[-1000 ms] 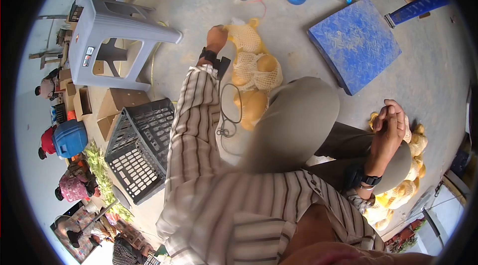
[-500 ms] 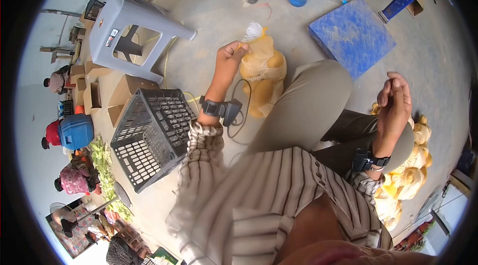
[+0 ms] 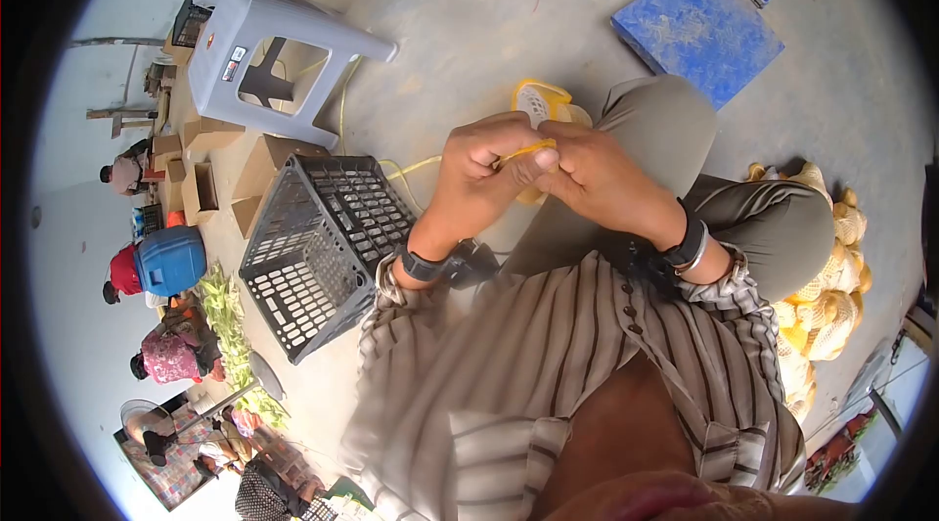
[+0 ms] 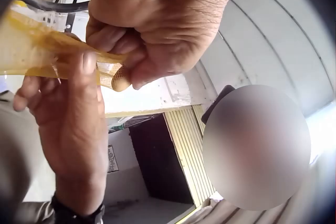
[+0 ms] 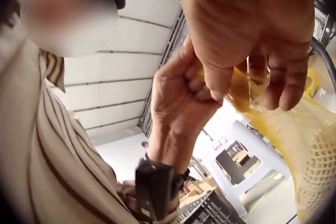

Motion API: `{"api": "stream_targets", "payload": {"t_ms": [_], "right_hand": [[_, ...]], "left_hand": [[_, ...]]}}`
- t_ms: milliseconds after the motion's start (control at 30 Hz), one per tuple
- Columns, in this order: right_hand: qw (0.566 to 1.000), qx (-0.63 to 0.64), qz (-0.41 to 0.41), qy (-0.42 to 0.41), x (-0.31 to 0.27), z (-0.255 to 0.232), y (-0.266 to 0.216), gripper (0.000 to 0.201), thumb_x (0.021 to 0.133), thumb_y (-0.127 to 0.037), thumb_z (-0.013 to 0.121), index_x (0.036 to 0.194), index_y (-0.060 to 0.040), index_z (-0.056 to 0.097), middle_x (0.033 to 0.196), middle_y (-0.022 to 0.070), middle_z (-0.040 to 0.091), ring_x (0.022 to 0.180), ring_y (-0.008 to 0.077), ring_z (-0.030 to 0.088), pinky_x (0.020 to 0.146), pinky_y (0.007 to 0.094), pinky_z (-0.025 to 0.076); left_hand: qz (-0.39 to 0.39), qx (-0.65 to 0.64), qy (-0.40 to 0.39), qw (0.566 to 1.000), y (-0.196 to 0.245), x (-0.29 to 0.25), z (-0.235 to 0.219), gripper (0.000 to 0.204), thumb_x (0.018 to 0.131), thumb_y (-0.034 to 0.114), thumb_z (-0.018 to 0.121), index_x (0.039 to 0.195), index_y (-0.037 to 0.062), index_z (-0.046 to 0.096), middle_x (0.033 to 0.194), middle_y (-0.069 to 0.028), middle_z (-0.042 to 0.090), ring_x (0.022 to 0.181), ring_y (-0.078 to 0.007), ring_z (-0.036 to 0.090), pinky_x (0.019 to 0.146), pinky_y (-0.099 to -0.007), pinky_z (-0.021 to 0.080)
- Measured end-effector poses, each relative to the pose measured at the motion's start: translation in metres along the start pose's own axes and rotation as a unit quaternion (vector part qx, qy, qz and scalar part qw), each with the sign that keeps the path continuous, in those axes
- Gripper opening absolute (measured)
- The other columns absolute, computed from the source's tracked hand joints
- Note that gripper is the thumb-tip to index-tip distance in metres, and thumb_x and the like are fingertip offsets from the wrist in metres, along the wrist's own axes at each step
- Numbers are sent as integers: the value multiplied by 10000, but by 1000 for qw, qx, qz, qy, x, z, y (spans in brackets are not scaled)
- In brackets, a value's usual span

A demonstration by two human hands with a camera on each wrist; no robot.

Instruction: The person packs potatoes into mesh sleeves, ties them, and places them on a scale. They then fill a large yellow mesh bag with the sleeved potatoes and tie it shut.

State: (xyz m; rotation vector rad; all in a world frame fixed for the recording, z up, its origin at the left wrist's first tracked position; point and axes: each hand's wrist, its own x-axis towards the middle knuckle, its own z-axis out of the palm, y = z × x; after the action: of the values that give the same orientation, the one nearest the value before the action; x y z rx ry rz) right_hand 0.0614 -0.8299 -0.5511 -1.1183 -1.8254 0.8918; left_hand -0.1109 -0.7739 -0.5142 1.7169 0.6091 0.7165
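1. Yellow plastic bag (image 5: 278,129), stretched from your fingers, is the thing in work; it lies in front of your torso, beside your raised knee (image 3: 665,125), and pale mesh (image 5: 323,161) shows at its fuller part.
2. Its long axis, in the right wrist view, slants from the gathered end at your fingertips down toward the wider, mesh-covered part. In the head view, part of it shows just beyond your hands, on the side away from your chest.
3. Your right hand (image 3: 611,179) is the nearer of the 2 to that fuller part; your left hand (image 3: 479,179) is at the narrow end. The 2 hands are close together, thumbs near each other.
4. Left grip: narrow, fingers curled in, pinching the gathered yellow end. A small rounded tip beside it is seen through mesh, and you cannot tell what it is.
5. Right grip: also narrow at the thumb, which presses on the yellow material with fingers behind it. How tightly it pinches, you cannot tell.
6. Around you: the dark crate (image 3: 298,301) stands on your left, with the grey stool (image 3: 225,32) beyond it. The blue platform (image 3: 699,32) lies ahead to the right, and a netted yellow pile (image 3: 831,325) sits beside your right knee.
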Motion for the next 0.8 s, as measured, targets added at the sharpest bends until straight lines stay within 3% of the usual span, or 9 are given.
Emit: {"api": "stream_targets", "payload": {"t_ms": [167, 233, 300, 400, 467, 567, 667, 733, 800], "right_hand": [[1000, -4, 18, 3, -16, 15, 3, 190, 891, -199, 590, 943, -16, 591, 837, 170, 601, 797, 362, 582, 695, 432, 460], [1000, -5, 9, -2, -19, 13, 2, 163, 879, -177, 599, 928, -22, 610, 855, 160, 619, 810, 358, 593, 700, 438, 465], [1000, -18, -10, 16, -23, 21, 5, 158, 877, -171, 600, 933, -24, 622, 861, 155, 624, 809, 356, 595, 701, 438, 468], [1000, -25, -16, 10, -25, 24, 4, 153, 873, -159, 604, 949, -31, 641, 869, 146, 633, 805, 352, 598, 701, 436, 471], [1000, -19, -2, -13, -24, 24, 4, 154, 871, -152, 605, 962, -35, 649, 870, 143, 637, 802, 351, 599, 700, 433, 472], [1000, -2, -8, 4, -27, 23, 6, 183, 907, -149, 599, 963, 23, 630, 879, 177, 617, 793, 369, 571, 700, 399, 475], [1000, 12, 5, 27, -28, 23, 7, 199, 929, -172, 594, 943, 23, 630, 829, 156, 605, 777, 301, 597, 690, 372, 471], [973, 133, 187, 6, -29, 19, 4, 201, 935, -162, 599, 1027, 17, 609, 869, 104, 613, 822, 190, 599, 729, 335, 469], [968, 167, 180, 61, -26, 21, 6, 213, 934, -150, 602, 1076, 8, 588, 922, 78, 612, 873, 151, 581, 765, 313, 467]], "left_hand": [[-75, -78, -52, 993, -31, 3, -17, 148, 899, 146, 659, 886, -1, 679, 756, 1, 602, 671, -67, 501, 599, -226, 401], [-127, -106, 71, 984, -48, 17, -26, 159, 900, 135, 651, 990, 6, 674, 848, 4, 647, 686, -55, 519, 622, -209, 427], [-115, -34, 73, 990, -81, 27, -33, 208, 903, 153, 649, 1059, 16, 661, 927, -18, 670, 722, -62, 554, 652, -218, 463], [-139, 20, -2, 990, -99, 33, -23, 221, 909, 174, 645, 1059, 11, 659, 967, -30, 671, 791, -77, 592, 687, -238, 487], [-233, -19, -73, 970, -91, 34, -17, 205, 916, 166, 632, 1027, -3, 667, 915, -40, 677, 795, -93, 614, 698, -250, 502], [-206, 59, -62, 975, -112, 32, -26, 191, 930, 171, 624, 973, -3, 690, 859, -18, 681, 758, -66, 596, 724, -217, 478], [-188, -52, 11, 981, -116, 32, -24, 144, 900, 94, 616, 923, -30, 685, 780, -23, 673, 692, -83, 610, 649, -227, 495], [-191, -113, 47, 974, -105, 32, -21, 127, 896, 79, 615, 906, -24, 689, 781, -19, 673, 686, -72, 602, 638, -222, 487], [-194, -175, 83, 962, -92, 28, -19, 113, 891, 63, 614, 890, -18, 693, 781, -15, 673, 681, -62, 594, 626, -217, 480]]}}
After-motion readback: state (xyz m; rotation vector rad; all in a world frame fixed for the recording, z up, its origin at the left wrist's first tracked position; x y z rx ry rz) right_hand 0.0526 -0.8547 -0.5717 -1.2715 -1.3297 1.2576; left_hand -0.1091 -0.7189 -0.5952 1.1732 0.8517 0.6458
